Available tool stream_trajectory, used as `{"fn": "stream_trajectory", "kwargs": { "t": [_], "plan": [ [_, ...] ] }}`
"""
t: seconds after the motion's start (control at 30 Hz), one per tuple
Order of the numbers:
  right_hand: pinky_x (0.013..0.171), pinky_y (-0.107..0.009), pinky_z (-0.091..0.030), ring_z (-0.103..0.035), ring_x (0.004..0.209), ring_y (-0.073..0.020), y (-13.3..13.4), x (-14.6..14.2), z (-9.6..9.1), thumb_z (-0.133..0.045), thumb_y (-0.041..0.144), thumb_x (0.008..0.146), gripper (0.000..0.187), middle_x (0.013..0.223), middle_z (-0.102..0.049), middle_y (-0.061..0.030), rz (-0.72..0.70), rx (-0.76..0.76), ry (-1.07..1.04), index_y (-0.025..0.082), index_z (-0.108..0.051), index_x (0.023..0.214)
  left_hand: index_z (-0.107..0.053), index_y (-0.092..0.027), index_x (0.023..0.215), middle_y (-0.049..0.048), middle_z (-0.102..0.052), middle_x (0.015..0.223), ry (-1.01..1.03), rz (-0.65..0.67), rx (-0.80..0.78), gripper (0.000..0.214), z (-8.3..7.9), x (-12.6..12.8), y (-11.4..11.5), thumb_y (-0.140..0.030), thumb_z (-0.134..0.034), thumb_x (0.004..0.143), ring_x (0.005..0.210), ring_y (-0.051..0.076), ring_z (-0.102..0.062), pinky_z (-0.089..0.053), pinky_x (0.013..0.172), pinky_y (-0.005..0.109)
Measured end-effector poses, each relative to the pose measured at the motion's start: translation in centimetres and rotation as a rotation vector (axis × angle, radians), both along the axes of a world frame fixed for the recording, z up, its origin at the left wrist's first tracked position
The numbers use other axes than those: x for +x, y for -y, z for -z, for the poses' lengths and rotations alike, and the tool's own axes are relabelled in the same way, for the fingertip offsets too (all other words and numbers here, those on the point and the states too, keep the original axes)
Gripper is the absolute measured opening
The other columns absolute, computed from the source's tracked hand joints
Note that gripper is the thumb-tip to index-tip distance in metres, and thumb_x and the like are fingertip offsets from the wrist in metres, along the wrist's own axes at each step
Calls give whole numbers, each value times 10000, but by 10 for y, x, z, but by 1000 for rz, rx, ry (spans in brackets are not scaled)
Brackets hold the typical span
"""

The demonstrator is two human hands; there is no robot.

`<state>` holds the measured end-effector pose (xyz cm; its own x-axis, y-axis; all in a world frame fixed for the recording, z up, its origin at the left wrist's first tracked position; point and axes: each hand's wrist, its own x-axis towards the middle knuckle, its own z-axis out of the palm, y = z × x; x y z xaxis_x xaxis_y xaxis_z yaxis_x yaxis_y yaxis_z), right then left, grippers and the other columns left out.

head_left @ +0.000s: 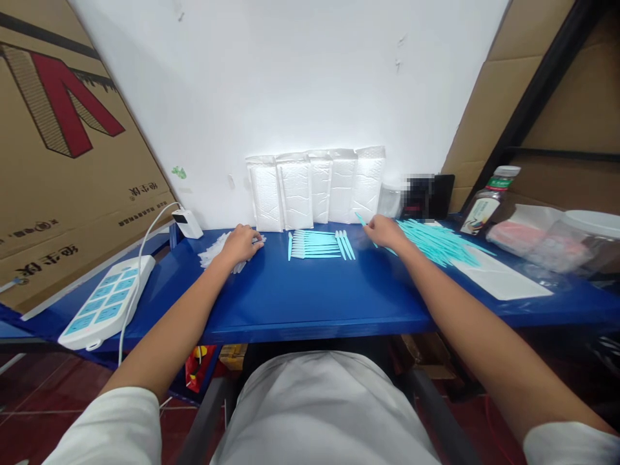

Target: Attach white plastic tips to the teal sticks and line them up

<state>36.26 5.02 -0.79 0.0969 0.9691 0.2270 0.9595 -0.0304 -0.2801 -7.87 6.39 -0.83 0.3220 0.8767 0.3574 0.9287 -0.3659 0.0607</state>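
My right hand (384, 231) is closed in a pinch on a slim turquoise stick (360, 219), whose end sticks out up and to the left. Just behind that hand lies a loose pile of such sticks (436, 242). On the left, my left hand (239, 243) rests over a heap of small clear plastic caps (210, 252), its fingers curled together at what looks like one cap; the palm hides part of the heap. Between the hands, a row of turquoise sticks (317, 245) lies sideways, pale-capped ends to the left, with several upright sticks (345, 245) beside it.
White padded envelopes (295, 190) lean on the wall behind the blue table (310, 303). To the left are a power strip (109, 300) and a small white device (188, 223). At right stand a bottle (489, 200), a clear tub (593, 236) and a white sheet (506, 278).
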Motion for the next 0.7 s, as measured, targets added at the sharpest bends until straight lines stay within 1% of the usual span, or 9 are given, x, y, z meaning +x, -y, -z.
{"fn": "stream_trajectory", "kwargs": {
  "t": [0.1, 0.17, 0.2, 0.27, 0.33, 0.43, 0.53, 0.63, 0.7],
  "plan": [
    [704, -299, -436, -716, 840, -254, 0, -2, -1, -579, 332, 974, 273, 855, -782, -142, 1, 51, -47, 177, -726, 803, -771, -233, 871, 140, -736, 1001, 18, 3, -34, 186, 4, 1, -4, -406, -704, 871, 1057, 349, -621, -500, 934, 439],
    [690, -281, -425, -700, 799, -219, 1, -4, -1, -576, 317, 987, 195, 863, -787, -107, -41, 89, -130, 178, -694, 918, -748, -234, 847, 141, -740, 985, -6, -3, -46, 167, 7, 0, -7, -374, -669, 893, 1047, 344, -633, -505, 901, 422],
    [681, -271, -423, -690, 764, -200, 2, -5, 0, -567, 307, 997, 164, 853, -786, -85, -84, 103, -189, 179, -669, 989, -738, -231, 842, 144, -740, 980, -27, -6, -49, 174, 8, 0, -8, -358, -639, 910, 1040, 339, -639, -504, 895, 416],
    [665, -254, -423, -663, 676, -166, 5, -9, 0, -530, 291, 1023, 160, 814, -772, -41, -200, 106, -312, 183, -609, 1111, -722, -219, 856, 155, -736, 987, -57, -7, -41, 202, 11, 1, -10, -331, -575, 937, 1028, 331, -646, -499, 901, 411],
    [657, -245, -426, -634, 620, -150, 8, -12, 0, -499, 288, 1038, 179, 781, -745, -13, -303, 106, -376, 188, -575, 1165, -705, -206, 882, 170, -726, 1000, -48, -2, -20, 221, 15, 2, -10, -326, -532, 951, 1019, 331, -646, -495, 906, 417],
    [702, -250, -432, -630, 693, -161, 10, -15, 0, -522, 298, 1018, 166, 806, -719, -21, -378, 191, -329, 190, -612, 1107, -666, -211, 890, 177, -714, 976, 5, 32, -8, 238, 19, 8, -9, -338, -481, 970, 983, 335, -643, -495, 882, 429],
    [776, -261, -443, -629, 792, -178, 8, -15, 0, -549, 300, 989, 167, 852, -708, -40, -422, 266, -276, 181, -657, 1033, -637, -228, 886, 156, -715, 941, 61, 83, -29, 245, 20, 14, -7, -340, -442, 981, 940, 314, -645, -500, 865, 420],
    [819, -268, -454, -630, 822, -184, 5, -14, 2, -548, 293, 979, 183, 880, -714, -53, -425, 265, -272, 169, -677, 1018, -647, -234, 866, 128, -726, 909, 127, 124, -85, 263, 10, 16, -1, -399, -467, 964, 900, 291, -651, -509, 837, 399],
    [834, -271, -457, -634, 845, -189, 4, -14, 3, -554, 286, 970, 181, 912, -726, -64, -423, 267, -271, 166, -684, 1008, -683, -232, 865, 104, -737, 888, 187, 185, -189, 302, -2, 12, 5, -486, -534, 929, 849, 268, -654, -518, 799, 378]
  ]
}}
